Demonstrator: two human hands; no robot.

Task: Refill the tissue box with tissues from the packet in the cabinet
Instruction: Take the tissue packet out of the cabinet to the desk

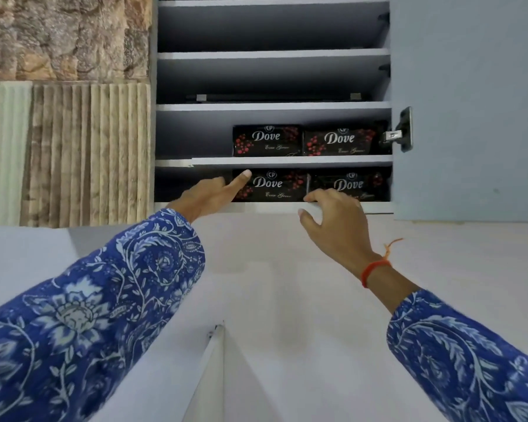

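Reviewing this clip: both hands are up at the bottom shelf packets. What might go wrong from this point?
1. The left hand and right hand flank the lower-left packet; it sits tight against the lower-right packet, which may drag out and fall.
2. The open cabinet door hangs beside the right arm and might get bumped.
3. The shelf is overhead, so a pulled packet may slip.

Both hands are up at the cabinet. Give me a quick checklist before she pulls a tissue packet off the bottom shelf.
1. Cabinet door open: ok.
2. Packets on bottom shelf: ok, left packet and right packet.
3. Left hand at the left packet: ok, thumb on its upper corner.
4. Right hand gripping: not ok, fingers open at the shelf edge.
5. Packets sealed: cannot tell.
6. Tissue box ready: cannot tell, out of view.
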